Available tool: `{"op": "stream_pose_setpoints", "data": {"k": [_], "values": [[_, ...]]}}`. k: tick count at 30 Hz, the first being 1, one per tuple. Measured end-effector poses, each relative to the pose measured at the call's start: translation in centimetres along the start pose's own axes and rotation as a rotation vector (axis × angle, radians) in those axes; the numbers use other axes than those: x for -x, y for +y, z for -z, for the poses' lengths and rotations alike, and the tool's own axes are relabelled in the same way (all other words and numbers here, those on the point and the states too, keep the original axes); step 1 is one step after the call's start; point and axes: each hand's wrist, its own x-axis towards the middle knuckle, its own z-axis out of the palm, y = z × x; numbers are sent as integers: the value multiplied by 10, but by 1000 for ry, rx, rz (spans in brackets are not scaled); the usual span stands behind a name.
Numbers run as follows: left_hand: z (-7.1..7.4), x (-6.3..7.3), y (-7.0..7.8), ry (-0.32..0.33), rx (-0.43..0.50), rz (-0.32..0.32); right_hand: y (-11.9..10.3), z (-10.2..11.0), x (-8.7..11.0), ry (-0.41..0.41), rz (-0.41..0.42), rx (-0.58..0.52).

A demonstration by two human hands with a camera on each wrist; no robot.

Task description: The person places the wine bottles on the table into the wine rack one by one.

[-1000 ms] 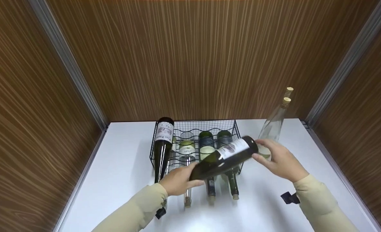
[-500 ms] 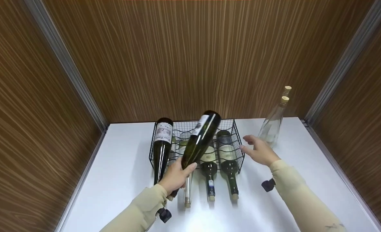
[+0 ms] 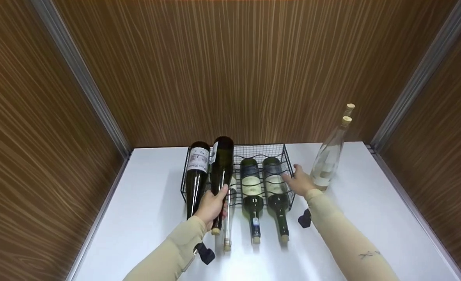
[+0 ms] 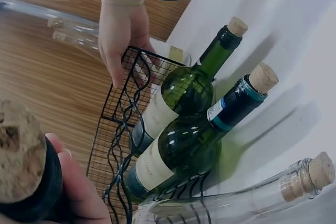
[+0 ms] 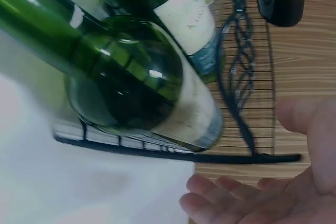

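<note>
My left hand [image 3: 210,207] grips the neck of a dark wine bottle [image 3: 223,162], its corked end toward me and its base over the black wire wine rack [image 5: 149,153]. In the left wrist view the bottle's cork [image 4: 21,153] looms close. Just left of it lies another dark wine bottle [image 3: 195,187] with a white label. My right hand [image 3: 301,182] is at the rack's right side, fingers extended, the thumb on the inner side of the corner and the fingers outside it. Two green wine bottles [image 3: 252,203] lie in the rack beside that hand.
A clear corked bottle [image 3: 227,232] lies in the rack, partly under the held one. Two clear corked bottles [image 3: 327,160] stand at the right, just behind my right hand. Wood-grain panels [image 3: 230,70] enclose the white table [image 3: 148,218] at the back and sides.
The dark bottle swung from slanting rightward to nearly in line with the rack, held by my left hand alone. My right hand released its base and moved left to the rack's side.
</note>
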Motion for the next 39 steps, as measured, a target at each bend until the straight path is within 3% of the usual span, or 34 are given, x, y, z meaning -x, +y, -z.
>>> {"op": "stream_pose_setpoints", "data": {"k": [6,12,19,27,32,39], "values": [[-2,-3,-6,3,-1,10,5,-10,-5,48,12,25],[-4,-4,-17,51,-51,1,7,-15,-4,91,65,85],[-5,-6,-28,-4,-35,24,7,-18,-5,111,77,91],[-6,-6,-25,3,-60,46,7,-19,-7,132,64,98],[-8,6,-23,33,-108,36,6,-20,-6,139,75,96],[-14,31,-30,53,-67,58,7,-21,-6,148,77,93]]}}
